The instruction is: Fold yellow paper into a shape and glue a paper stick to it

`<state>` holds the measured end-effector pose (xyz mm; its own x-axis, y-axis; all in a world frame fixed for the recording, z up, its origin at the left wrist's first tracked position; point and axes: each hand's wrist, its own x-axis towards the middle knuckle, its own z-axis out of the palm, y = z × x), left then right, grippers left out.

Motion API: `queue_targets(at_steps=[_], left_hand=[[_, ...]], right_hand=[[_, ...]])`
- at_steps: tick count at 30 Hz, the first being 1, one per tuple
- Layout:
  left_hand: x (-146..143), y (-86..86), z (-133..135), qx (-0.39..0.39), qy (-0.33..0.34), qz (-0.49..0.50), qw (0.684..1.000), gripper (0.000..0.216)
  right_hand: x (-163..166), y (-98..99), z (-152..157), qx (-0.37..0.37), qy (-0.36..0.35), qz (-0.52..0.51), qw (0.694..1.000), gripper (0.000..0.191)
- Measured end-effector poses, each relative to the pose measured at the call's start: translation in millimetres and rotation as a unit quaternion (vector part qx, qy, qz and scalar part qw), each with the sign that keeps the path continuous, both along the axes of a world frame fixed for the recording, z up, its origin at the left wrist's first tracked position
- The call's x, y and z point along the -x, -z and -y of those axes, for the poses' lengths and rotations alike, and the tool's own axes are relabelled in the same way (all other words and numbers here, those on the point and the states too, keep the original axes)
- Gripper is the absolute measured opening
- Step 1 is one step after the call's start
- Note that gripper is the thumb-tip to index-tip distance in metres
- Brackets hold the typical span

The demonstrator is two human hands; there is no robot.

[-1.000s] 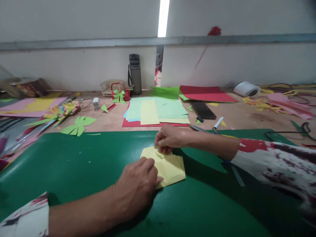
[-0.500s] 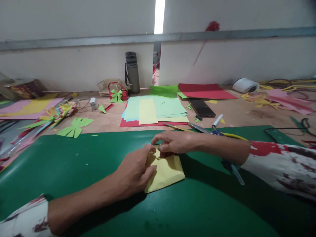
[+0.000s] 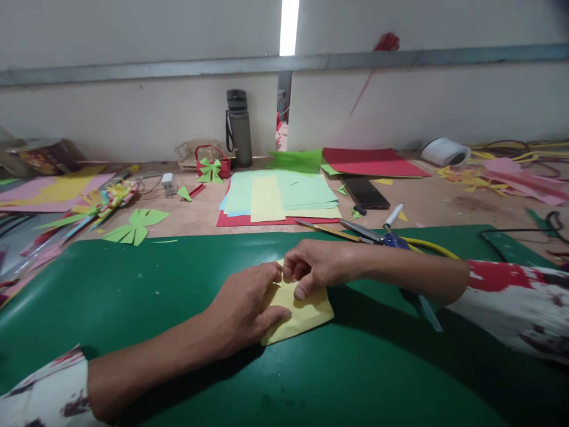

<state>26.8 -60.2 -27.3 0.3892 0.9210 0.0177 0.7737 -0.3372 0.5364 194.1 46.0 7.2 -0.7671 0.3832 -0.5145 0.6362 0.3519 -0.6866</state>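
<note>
A folded piece of yellow paper (image 3: 306, 311) lies on the green mat (image 3: 186, 379) in front of me. My left hand (image 3: 249, 305) grips its left side, the thumb lying across the top. On the upper edge sits my right hand (image 3: 313, 267), fingers curled and thumb pressed onto the paper. The fingertips of both hands almost meet at a small crease, and they hide much of the upper part. Beyond my right hand rest scissors (image 3: 362, 231) and a blue glue gun (image 3: 395, 240), partly covered by the forearm.
Behind the mat are a stack of pale green sheets (image 3: 306, 193), a black phone (image 3: 365, 193) and a grey bottle (image 3: 240, 136). A green paper bow (image 3: 137, 225) and a paper flower bundle (image 3: 111, 198) lie left. A white roll (image 3: 444, 152) is at the back right.
My right hand has shifted slightly down and right, its thumb now further onto the paper. My left thumb reaches a little further across it. The paper stays in about the same place.
</note>
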Motion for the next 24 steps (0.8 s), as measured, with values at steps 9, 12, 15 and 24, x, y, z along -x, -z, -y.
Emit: queue_targets(at_steps=[9,12,15,24], left_hand=[[2.8,13.3,4.6,-0.083,0.039,-0.07,0.993,0.014],[2.3,12.8,4.5,-0.112,0.066,-0.088,0.988,0.01],[1.5,10.7,5.6,-0.12,0.085,-0.109,0.983,0.019],[1.2,-5.2,14.7,-0.075,0.153,-0.149,0.974,0.041]], right_hand=[[4.5,2.1,5.8,-0.049,0.008,0.046,0.998,0.019],[5.3,0.5,8.6,-0.079,0.012,0.06,0.995,0.019],[6.5,-2.1,12.2,-0.111,0.01,0.074,0.991,0.02],[10.1,-7.7,23.3,-0.228,0.014,0.1,0.969,0.014]])
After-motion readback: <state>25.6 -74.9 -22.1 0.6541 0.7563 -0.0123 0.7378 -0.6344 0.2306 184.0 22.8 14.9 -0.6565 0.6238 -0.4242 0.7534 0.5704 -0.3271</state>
